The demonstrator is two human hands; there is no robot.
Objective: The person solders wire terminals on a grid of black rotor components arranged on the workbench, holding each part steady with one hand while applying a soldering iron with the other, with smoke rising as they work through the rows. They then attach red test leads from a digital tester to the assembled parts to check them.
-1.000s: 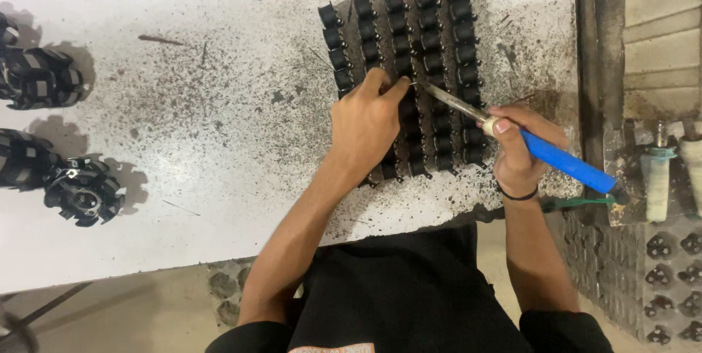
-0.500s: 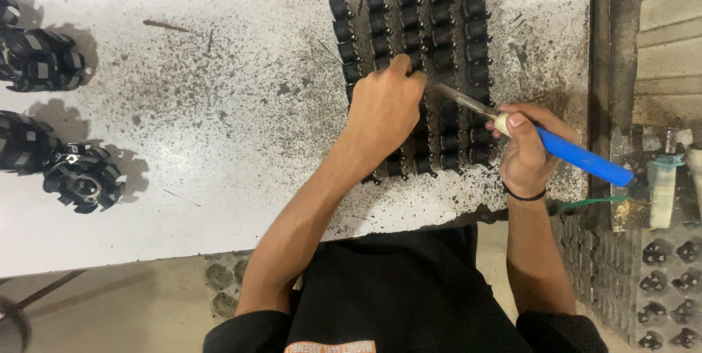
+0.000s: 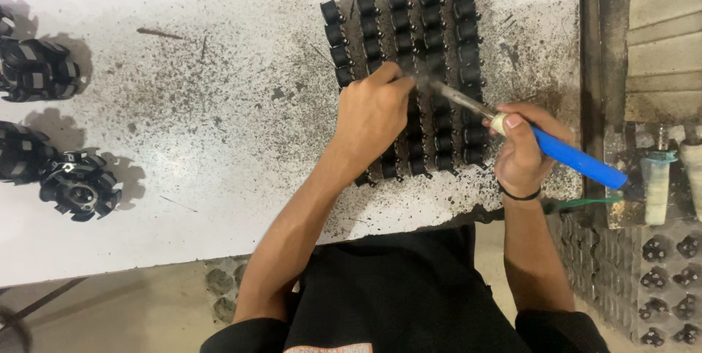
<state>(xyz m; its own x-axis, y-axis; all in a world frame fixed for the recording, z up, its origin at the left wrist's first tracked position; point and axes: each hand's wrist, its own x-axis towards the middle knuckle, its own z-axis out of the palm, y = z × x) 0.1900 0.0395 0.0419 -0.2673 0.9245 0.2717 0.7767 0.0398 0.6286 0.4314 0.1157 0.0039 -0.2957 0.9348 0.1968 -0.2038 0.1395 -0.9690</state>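
2 hands work mid-grid: right hand (image 3: 521,149) grips the blue-handled soldering iron (image 3: 545,144), left hand (image 3: 374,115) pinches something unclear over the black parts (image 3: 398,38); progress unclear.

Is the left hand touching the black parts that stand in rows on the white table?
Touching. In the head view the left hand lies directly on the rows of black parts, covering several, with no gap visible. The right hand holds the blue-handled soldering iron.

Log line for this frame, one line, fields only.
left hand: pinching over grid of small black parts | right hand: gripping blue-handled soldering iron, tip at left fingertips | surface: speckled white table
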